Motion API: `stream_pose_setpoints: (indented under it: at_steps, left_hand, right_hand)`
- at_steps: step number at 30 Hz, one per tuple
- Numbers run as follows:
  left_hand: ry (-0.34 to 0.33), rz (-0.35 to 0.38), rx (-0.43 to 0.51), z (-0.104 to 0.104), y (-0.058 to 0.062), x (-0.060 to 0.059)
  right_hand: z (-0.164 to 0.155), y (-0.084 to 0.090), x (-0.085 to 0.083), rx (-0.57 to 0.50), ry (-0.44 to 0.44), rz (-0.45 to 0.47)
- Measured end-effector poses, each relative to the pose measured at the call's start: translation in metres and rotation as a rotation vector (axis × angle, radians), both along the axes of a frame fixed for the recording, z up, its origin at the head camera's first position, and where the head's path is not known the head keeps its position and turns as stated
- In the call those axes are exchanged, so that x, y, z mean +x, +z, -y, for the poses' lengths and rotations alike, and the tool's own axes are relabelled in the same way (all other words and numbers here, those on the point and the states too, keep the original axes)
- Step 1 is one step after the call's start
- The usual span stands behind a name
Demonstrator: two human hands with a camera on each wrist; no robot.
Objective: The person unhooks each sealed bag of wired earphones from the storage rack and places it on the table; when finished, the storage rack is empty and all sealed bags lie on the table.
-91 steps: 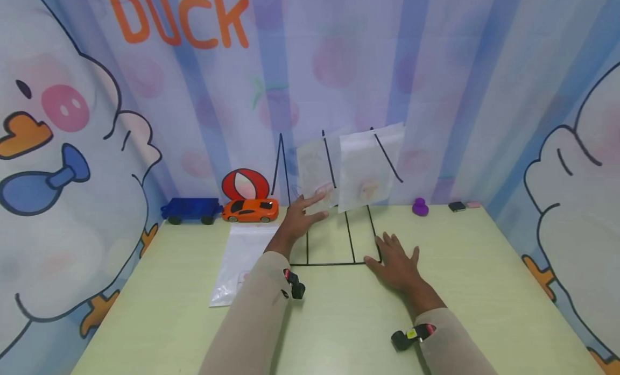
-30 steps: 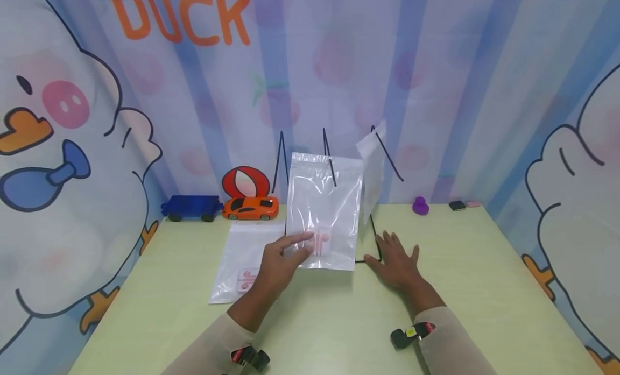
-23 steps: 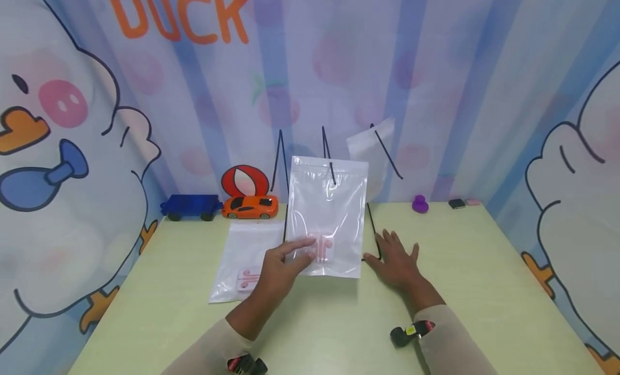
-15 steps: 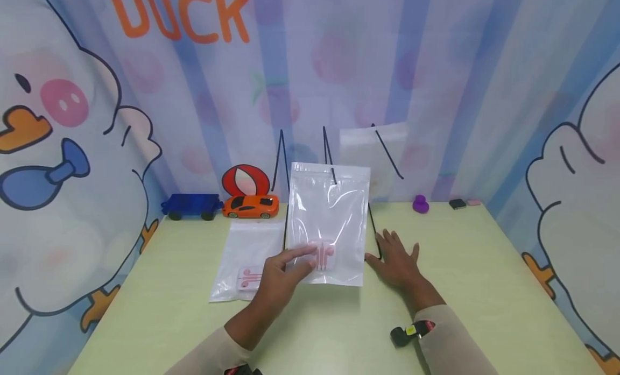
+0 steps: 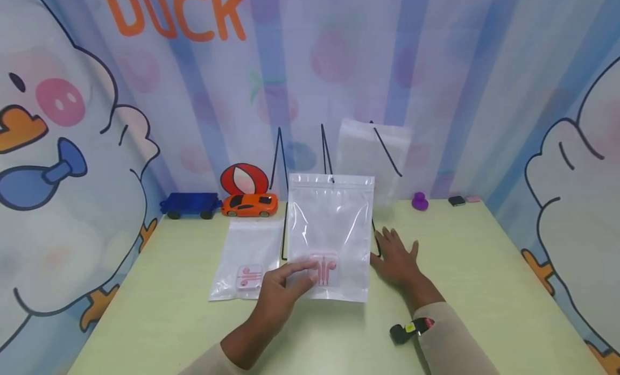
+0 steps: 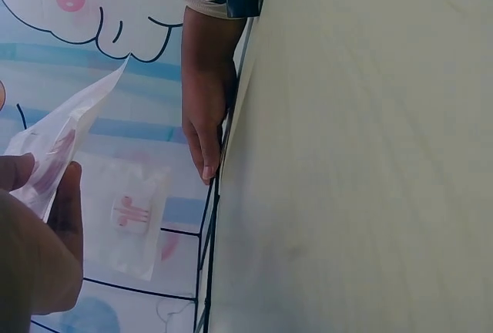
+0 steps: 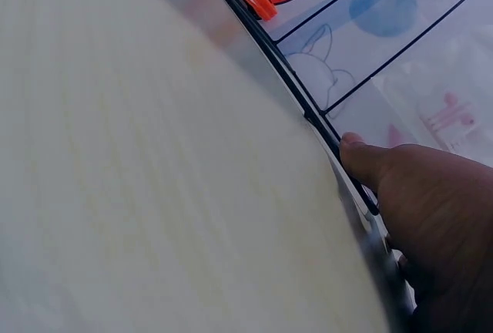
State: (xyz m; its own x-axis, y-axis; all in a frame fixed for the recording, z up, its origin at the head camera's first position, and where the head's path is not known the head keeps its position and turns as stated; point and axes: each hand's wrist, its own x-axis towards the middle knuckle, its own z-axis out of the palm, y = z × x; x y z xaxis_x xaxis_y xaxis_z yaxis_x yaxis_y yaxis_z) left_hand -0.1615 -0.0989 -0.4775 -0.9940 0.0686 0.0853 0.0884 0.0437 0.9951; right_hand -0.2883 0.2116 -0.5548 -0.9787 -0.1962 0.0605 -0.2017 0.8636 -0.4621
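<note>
Nearest, left hand pinches bag by lower corner, upright, earphones sunk to bottom; right hand flat, fingers spread, steadying rack base; left of left hand, second bag lies flat; beyond, third bag in rack, toy car.
</note>
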Motion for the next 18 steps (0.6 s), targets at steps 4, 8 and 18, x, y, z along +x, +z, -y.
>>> stream_pose_setpoints:
  at_steps: [4,8,18]
  left_hand:
    - [-0.001,-0.006,0.026,0.001,0.001,0.004]
    - [-0.008,-0.031,0.032,0.0,0.0,0.005]
    - [-0.045,-0.082,-0.018,0.01,-0.016,0.008]
  right_hand:
    - [0.001,0.001,0.001,0.009,0.002,0.003]
    - [0.001,0.001,0.001,0.004,0.001,0.002]
    - [0.004,0.002,0.0,-0.011,-0.004,0.006]
